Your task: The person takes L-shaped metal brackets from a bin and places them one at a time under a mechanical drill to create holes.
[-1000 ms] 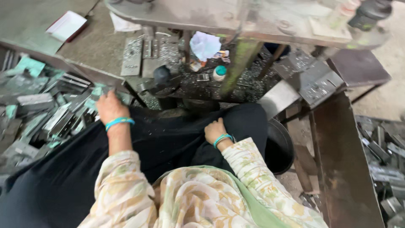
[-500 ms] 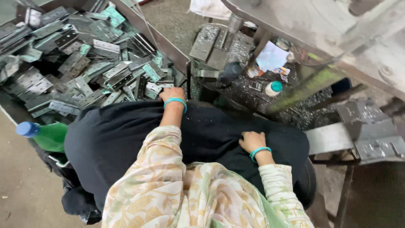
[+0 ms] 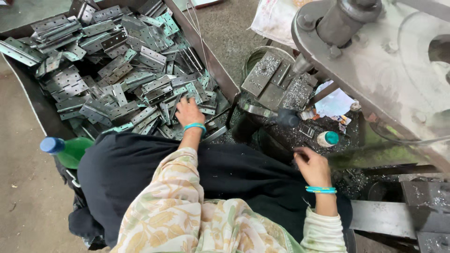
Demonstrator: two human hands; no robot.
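Reaching out toward ten o'clock, the left hand [image 3: 188, 111] lies palm down with its fingers spread on the near edge of a heap of metal hinges [image 3: 117, 70]; its fingertips press among the flat plates, but whether any one is pinched between them cannot be told. A teal bangle [image 3: 195, 126] circles that wrist. The hinges, grey steel with some greenish-tinted leaves, fill a dark metal bin [image 3: 206, 51] that takes up the upper left, from nine to twelve o'clock.

At four o'clock the right hand [image 3: 311, 166] rests loosely curled, gripping nothing that shows, at the edge of the machine bed littered with metal shavings [image 3: 286, 136]. Teal bangles [image 3: 321, 189] ring this wrist too. Just beyond it, toward two o'clock, stands a small white bottle with a teal cap [image 3: 327, 138], and beyond that a crumpled white paper [image 3: 335, 103]. A few hinge plates [image 3: 272, 79] lie stacked on the tooling at one o'clock, under the heavy grey frame of a press [image 3: 389, 70] that fills the upper right.

A green plastic bottle with a blue cap [image 3: 65, 150] lies at nine o'clock, between the bin and the person's dark-clad lap. A floral pale sleeve [image 3: 173, 187] covers the left arm.
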